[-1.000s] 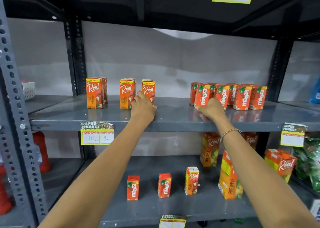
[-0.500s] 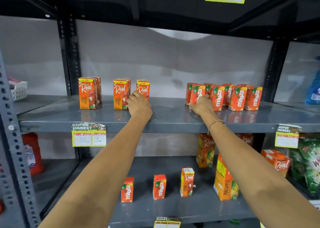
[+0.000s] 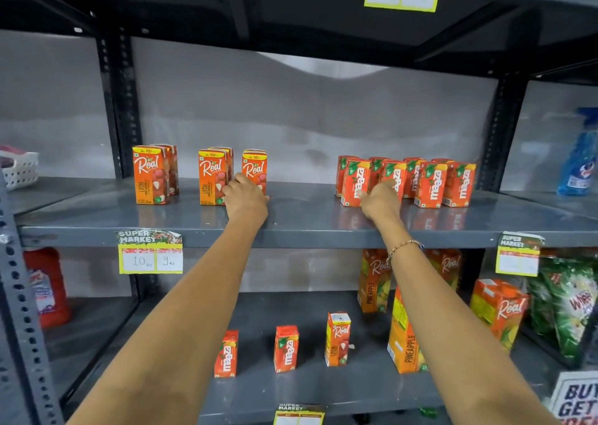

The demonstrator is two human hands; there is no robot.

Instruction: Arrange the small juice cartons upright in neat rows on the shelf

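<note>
On the grey middle shelf (image 3: 307, 222), small orange Real litchi cartons stand upright: a pair at the left (image 3: 150, 175), a pair beside it (image 3: 212, 177), and another stack (image 3: 254, 167) to the right. My left hand (image 3: 247, 198) is closed around the base of that rightmost Real carton. Further right, several red Maaza cartons (image 3: 432, 183) stand in two close rows. My right hand (image 3: 380, 201) grips the second front Maaza carton (image 3: 397, 174), hiding its lower half. On the lower shelf stand two Maaza cartons (image 3: 226, 353) (image 3: 286, 348) and one Real carton (image 3: 337, 339), spaced apart.
Large pineapple juice cartons (image 3: 404, 337) and a tilted Real carton (image 3: 498, 311) stand on the lower shelf's right, beside detergent bags (image 3: 569, 301). A blue bottle (image 3: 581, 156) is far right, a white basket (image 3: 19, 169) far left, a red bottle (image 3: 47, 285) below. Price tags (image 3: 150, 251) hang on the shelf edge.
My right hand has shifted from the leftmost front Maaza carton to the one beside it. My left hand stays at the rightmost Real carton. The view has drifted slightly.
</note>
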